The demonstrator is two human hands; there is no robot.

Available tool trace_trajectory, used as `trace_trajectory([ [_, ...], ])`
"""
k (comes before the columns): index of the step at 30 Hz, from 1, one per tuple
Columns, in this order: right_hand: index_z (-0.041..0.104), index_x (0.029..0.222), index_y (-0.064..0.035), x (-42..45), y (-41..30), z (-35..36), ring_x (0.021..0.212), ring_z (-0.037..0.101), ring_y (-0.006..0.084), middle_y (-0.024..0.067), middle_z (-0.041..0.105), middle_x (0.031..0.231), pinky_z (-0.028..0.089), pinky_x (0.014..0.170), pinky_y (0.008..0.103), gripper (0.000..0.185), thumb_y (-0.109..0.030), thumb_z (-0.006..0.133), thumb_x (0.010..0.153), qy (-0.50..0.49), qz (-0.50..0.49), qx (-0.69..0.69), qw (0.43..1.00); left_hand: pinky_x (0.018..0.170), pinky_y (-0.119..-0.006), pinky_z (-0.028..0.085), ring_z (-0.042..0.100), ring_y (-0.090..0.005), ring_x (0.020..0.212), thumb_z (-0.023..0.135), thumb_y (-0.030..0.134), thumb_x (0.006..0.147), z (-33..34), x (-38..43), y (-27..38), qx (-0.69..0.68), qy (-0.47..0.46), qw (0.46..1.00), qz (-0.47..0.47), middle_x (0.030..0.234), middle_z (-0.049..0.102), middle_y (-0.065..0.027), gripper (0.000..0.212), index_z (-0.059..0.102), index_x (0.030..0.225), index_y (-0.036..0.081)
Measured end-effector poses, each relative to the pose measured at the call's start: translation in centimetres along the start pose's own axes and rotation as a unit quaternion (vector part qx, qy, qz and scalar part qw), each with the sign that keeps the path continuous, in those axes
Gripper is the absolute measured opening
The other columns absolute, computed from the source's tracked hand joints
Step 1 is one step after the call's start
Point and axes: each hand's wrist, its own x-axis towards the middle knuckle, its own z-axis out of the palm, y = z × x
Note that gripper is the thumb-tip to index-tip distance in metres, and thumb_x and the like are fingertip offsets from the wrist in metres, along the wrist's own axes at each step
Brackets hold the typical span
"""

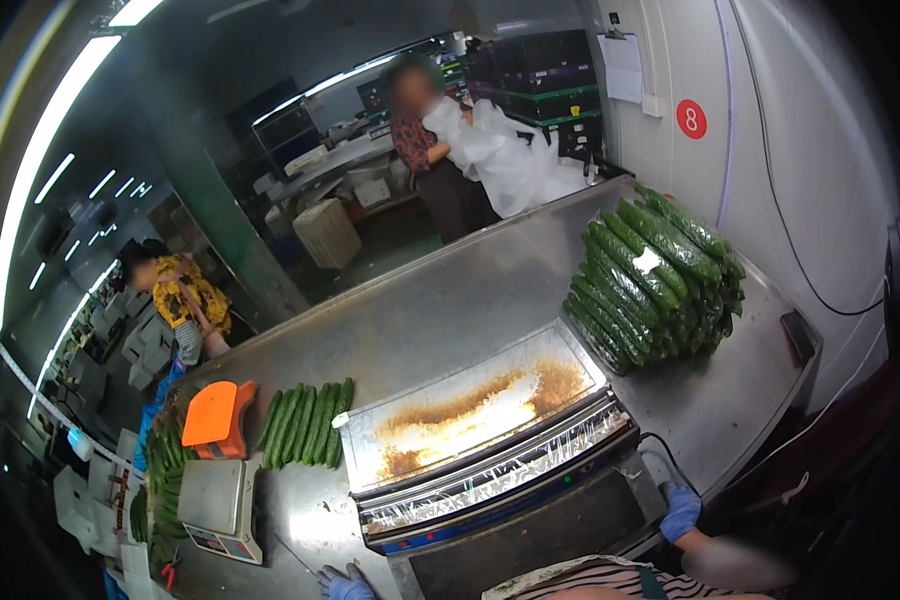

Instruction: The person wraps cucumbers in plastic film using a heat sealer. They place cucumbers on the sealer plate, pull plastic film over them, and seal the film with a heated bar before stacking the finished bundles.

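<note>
My left hand [345, 583], in a blue-grey glove, rests at the near table edge, fingers apart and holding nothing. My right hand [681, 512], gloved alike, is at the near right edge, close to a black cable; its fingers are partly hidden. Between them stands a film wrapping machine [495, 480] with a stained, shiny hot plate [427, 409] and clear film along its front. Left of it lies a row of cucumbers [304, 424]. Beyond the plate on the right is a pile of film-wrapped cucumber packs [652, 277].
A digital scale [211, 495] stands at left, below an orange plastic scoop-shaped piece [214, 416]. More loose cucumbers [166, 480] lie at the left end. Across the steel table [420, 300], one person [450, 150] handles white plastic sheeting; another person [191, 300] bends at far left.
</note>
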Motion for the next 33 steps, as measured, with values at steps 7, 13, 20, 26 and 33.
trace_trajectory([
  [7, 0.058, 0.097, -0.018, -0.5, -0.9, -1.2, 0.088, 0.059, 0.0304, 0.0113, 0.06, 0.09, 0.047, 0.075, 0.0381, 0.037, -0.009, 0.065, 0.061, -0.002, 0.004, 0.008, 1.0, 0.103, -0.053, 0.028, 0.034, -0.0364, 0.129, 0.026, 0.064, 0.088, 0.3, 0.1, -0.1, 0.005, -0.02, 1.0, -0.01, 0.142, 0.035, -0.017, 0.077, 0.036, 0.138, 0.007],
  [13, 0.058, 0.096, -0.0173, 0.0, -0.4, -0.4, 0.087, 0.058, 0.0307, 0.0116, 0.06, 0.088, 0.046, 0.074, 0.0385, 0.037, -0.007, 0.063, 0.061, 0.026, -0.016, 0.007, 1.0, 0.101, -0.054, 0.029, 0.036, -0.0362, 0.128, 0.026, 0.066, 0.087, 1.3, 0.4, -0.3, 0.005, -0.005, 1.0, -0.019, 0.143, 0.035, -0.0163, 0.078, 0.037, 0.138, 0.007],
  [20, 0.059, 0.094, -0.0179, -0.2, -0.8, -0.9, 0.084, 0.059, 0.0311, 0.011, 0.06, 0.087, 0.047, 0.073, 0.0385, 0.032, -0.009, 0.064, 0.064, 0.023, 0.009, 0.005, 1.0, 0.102, -0.053, 0.028, 0.035, -0.0365, 0.128, 0.027, 0.065, 0.088, 1.5, 0.3, -0.4, -0.001, -0.005, 1.0, -0.017, 0.142, 0.036, -0.0164, 0.077, 0.038, 0.137, 0.007],
  [26, 0.061, 0.095, -0.0177, 0.0, -0.5, -0.4, 0.085, 0.06, 0.0321, 0.0116, 0.061, 0.089, 0.047, 0.074, 0.0395, 0.032, -0.008, 0.063, 0.064, 0.036, 0.003, 0.03, 0.999, 0.104, -0.053, 0.027, 0.034, -0.0374, 0.13, 0.027, 0.064, 0.088, 0.8, 0.1, -0.3, -0.014, -0.002, 1.0, -0.008, 0.142, 0.036, -0.0181, 0.077, 0.037, 0.137, 0.005],
  [33, 0.06, 0.094, -0.0168, -0.2, -0.8, -1.0, 0.086, 0.059, 0.0327, 0.0121, 0.061, 0.089, 0.047, 0.075, 0.04, 0.035, -0.007, 0.064, 0.062, 0.036, -0.003, 0.038, 0.999, 0.103, -0.053, 0.027, 0.035, -0.0382, 0.128, 0.026, 0.063, 0.09, 0.7, -0.1, -0.3, -0.01, 0.0, 1.0, 0.001, 0.14, 0.038, -0.0191, 0.076, 0.037, 0.137, 0.004],
])
